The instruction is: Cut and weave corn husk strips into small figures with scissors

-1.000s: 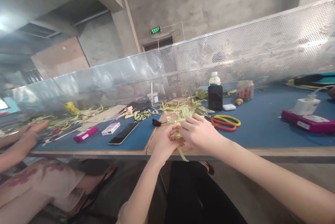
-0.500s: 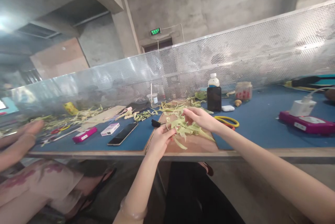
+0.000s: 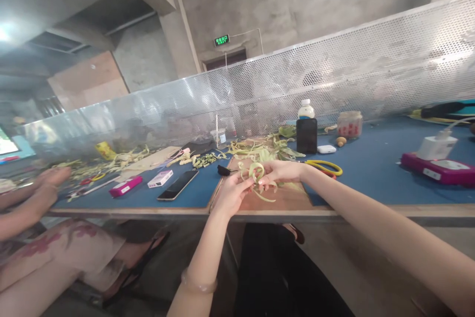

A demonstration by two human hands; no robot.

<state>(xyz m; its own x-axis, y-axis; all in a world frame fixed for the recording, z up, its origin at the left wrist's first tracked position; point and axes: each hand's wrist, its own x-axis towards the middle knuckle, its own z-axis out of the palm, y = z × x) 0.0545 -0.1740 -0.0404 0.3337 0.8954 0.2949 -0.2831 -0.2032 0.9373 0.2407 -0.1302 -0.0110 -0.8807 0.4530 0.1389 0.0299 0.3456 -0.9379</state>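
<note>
My left hand [image 3: 234, 192] and my right hand [image 3: 279, 172] meet over a brown board [image 3: 293, 199] at the table's front edge. Between them is a curled pale green plant strip [image 3: 256, 171], with loose ends hanging below the fingers. The left fingers are closed on its near side, and the right fingers pinch it from the other side. More pale green strips and leaves [image 3: 272, 151] lie on the board behind my hands. A black-handled tool [image 3: 223, 170] rests beside my left hand; its far end is hidden.
On the left lie a phone [image 3: 178, 185], a white box [image 3: 160, 179] and a magenta device [image 3: 126, 186]. Yellow-handled scissors [image 3: 324, 167] lie right, near a dark upright phone [image 3: 307, 135] and a jar [image 3: 349, 124]. A co-worker's hands [image 3: 55, 178] are far left.
My right hand has come down and left to meet my left hand. The strip now forms a curled loop between them. The view has shifted slightly.
</note>
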